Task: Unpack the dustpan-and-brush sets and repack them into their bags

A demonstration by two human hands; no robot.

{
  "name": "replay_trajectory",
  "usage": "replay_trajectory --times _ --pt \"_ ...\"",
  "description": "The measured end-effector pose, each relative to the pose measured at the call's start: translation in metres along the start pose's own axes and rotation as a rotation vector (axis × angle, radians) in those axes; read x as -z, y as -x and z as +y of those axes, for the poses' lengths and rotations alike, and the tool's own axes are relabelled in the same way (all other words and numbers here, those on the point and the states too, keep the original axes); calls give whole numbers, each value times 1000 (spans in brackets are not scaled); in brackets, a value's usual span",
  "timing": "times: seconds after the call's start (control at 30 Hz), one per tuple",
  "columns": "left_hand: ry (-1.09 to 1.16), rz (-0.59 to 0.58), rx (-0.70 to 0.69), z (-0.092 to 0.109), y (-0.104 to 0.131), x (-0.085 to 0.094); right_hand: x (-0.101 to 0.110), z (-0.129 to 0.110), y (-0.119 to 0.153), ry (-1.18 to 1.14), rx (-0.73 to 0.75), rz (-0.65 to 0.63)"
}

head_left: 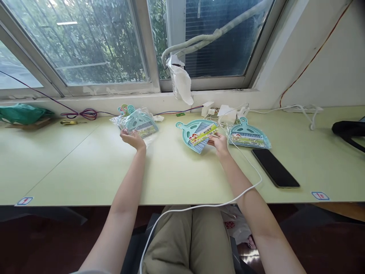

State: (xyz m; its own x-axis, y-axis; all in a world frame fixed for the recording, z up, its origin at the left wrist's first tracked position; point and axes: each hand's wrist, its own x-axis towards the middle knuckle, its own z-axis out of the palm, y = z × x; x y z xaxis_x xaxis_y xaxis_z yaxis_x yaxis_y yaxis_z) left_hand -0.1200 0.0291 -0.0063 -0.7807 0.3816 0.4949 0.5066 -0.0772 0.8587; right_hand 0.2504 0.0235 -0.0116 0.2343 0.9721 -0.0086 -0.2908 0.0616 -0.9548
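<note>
My right hand (219, 144) is closed on the right edge of a mini dustpan and brush set. Its light-blue dustpan (186, 131) tilts over the table, and the striped-bristle brush (201, 144) lies across it under a yellow printed label (203, 134). To the left, my left hand (133, 139) has its fingers curled against the clear plastic bag (118, 121) around a pile of similar dustpan sets (139, 123). The fingertips are partly lost in the crinkled plastic. Just right of my right hand lies another wrapped dustpan set (248, 135).
A black phone (275, 167) rests near the right front. One white cable (253, 186) passes over my right forearm. Along the back are white adapters (226, 114), coiled purple wire (88, 113), a yellow screwdriver (70, 122) and a green bag (25, 114). The window (102, 45) stands behind.
</note>
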Motion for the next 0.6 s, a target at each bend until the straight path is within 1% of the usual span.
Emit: replay_trajectory --times 0.03,0.1,0.13,0.17,0.2,0.23,0.27,0.3,0.37,0.4,0.43,0.47,0.5,0.57,0.6 --pt "-60 113 10 3 1 3 -1 1 1 -6 -8 -5" --pt "-156 262 16 13 6 8 -3 2 3 -8 -13 -27" --pt "-182 269 -18 18 9 10 -5 2 4 -4 -7 -39" --pt "-189 240 -77 24 14 10 -6 2 5 1 2 -51" --pt "-178 176 -154 30 20 10 -7 3 6 5 13 -60" --pt "-147 82 -231 35 27 9 -8 3 7 5 25 -67" --pt "-102 -49 -303 41 36 6 -10 4 9 1 36 -72" --pt "-51 -198 -330 45 47 2 -11 4 10 -6 45 -76" --pt "80 -520 -313 51 71 -9 -15 3 12 -25 55 -84" --pt "152 -695 -278 53 83 -15 -16 2 14 -34 58 -88" --pt "211 -832 -234 54 93 -20 -18 1 15 -40 57 -97" --pt "242 -923 -177 54 102 -25 -19 0 17 -43 52 -107" --pt "266 -976 -112 53 109 -29 -21 -1 18 -41 40 -118" --pt "340 -1016 -37 50 117 -33 -23 -4 20 -16 -3 -144" --pt "374 -1011 -14 48 118 -35 -25 -4 21 7 -30 -157"
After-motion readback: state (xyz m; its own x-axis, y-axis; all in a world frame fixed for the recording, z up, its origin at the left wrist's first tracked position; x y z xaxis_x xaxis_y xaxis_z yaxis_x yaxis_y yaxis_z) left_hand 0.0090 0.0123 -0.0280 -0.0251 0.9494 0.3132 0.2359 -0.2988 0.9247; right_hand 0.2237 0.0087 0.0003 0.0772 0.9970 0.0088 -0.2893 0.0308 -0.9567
